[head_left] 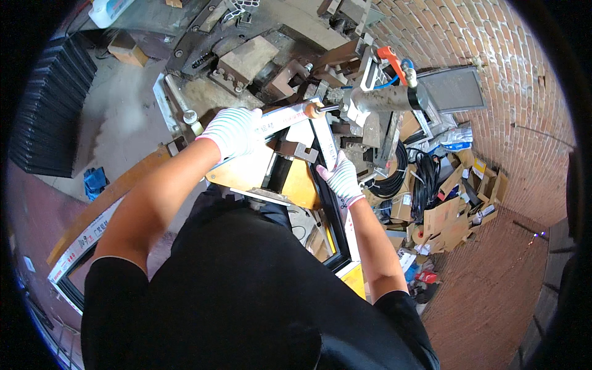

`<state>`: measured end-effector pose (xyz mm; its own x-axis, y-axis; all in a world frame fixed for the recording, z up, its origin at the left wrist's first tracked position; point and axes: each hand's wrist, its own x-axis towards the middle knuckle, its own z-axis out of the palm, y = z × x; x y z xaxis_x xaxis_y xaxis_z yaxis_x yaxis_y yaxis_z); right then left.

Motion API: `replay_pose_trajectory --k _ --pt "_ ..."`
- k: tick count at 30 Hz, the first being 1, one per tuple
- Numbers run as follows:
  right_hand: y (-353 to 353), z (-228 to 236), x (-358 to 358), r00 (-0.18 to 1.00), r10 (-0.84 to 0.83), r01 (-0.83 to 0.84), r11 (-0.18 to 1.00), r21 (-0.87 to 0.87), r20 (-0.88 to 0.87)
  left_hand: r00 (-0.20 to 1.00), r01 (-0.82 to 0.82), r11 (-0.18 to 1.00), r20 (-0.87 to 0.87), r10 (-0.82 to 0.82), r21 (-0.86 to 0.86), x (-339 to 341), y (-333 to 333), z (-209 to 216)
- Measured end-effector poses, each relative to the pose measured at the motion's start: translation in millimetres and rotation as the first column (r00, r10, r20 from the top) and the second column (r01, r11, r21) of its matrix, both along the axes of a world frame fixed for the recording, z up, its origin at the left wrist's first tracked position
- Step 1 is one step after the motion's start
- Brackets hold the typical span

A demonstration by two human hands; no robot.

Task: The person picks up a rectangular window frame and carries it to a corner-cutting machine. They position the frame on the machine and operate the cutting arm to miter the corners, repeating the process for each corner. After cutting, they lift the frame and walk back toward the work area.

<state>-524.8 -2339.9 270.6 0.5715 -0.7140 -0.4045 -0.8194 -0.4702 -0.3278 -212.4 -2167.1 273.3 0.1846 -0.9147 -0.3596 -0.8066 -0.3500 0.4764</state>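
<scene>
A metal profile frame [324,145], with printed white film on its faces and black inner edges, lies in front of me with one corner in a metal machine. My left hand [233,132], in a white striped glove, is closed around its upper bar. On the right-hand bar is my right hand [342,179], gloved the same way, its thumb over the inner side. At the frame's corner sits the round tan tip [314,110] of a rod from a grey cylinder [390,98]. A notched steel block [297,151] lies inside the corner.
An orange lever [391,63] stands above the cylinder. Steel blocks [248,58] cover the machine bed. Cardboard boxes [445,225] and coiled black cable [425,182] lie at the right by the brick wall [475,37]. Another filmed frame [83,243] rests at the left.
</scene>
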Motion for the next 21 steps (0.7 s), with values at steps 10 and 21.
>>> replay_pose_trajectory --k 10,21 --pt "18 3 7 0.998 -0.063 0.064 0.987 -0.146 0.012 0.997 -0.039 0.960 0.052 0.055 -0.276 -9 12 10" --pt "21 15 3 0.990 -0.054 0.069 0.991 -0.114 0.132 0.900 -0.409 0.653 -0.401 0.171 -0.638 -62 -73 126"
